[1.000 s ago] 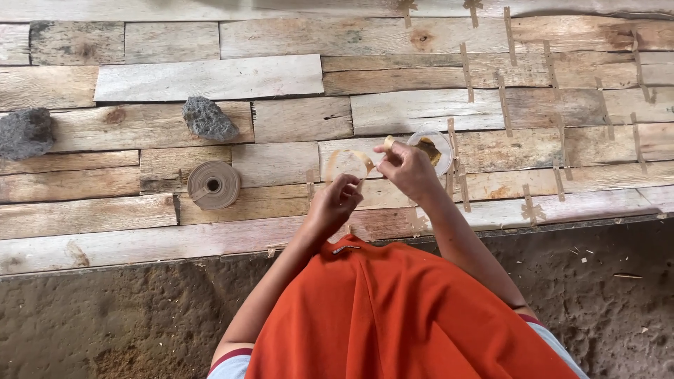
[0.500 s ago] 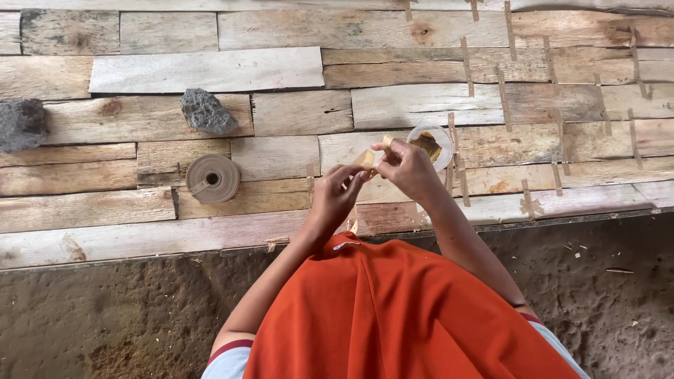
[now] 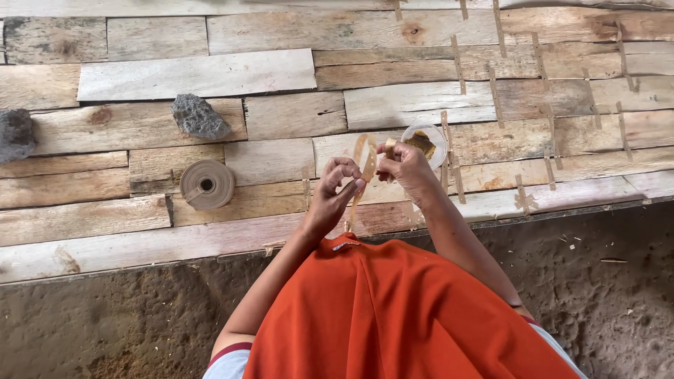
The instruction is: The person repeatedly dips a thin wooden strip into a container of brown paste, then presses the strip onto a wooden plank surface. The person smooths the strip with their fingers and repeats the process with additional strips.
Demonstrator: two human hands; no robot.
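Observation:
My left hand [image 3: 334, 191] and my right hand [image 3: 405, 168] are raised together over a patchwork wooden board [image 3: 281, 119]. Both pinch a thin tan strip [image 3: 366, 167] that bends between them and hangs down toward my orange garment [image 3: 393, 309]. Just beyond my right hand a small clear cup [image 3: 425, 140] with a brown substance inside rests on the board. A roll of tan strip [image 3: 207, 184] lies on the board to the left of my left hand.
Two dark grey stones sit on the board, one at the centre left [image 3: 199, 116] and one at the left edge [image 3: 15, 133]. Several short tan strips [image 3: 491, 91] lie stuck across the plank joints on the right. Bare dirt ground [image 3: 105, 316] lies below the board's near edge.
Both hands have drawn slightly nearer to me with the strip. My right hand has come off the cup and my left hand has closed in on the strip.

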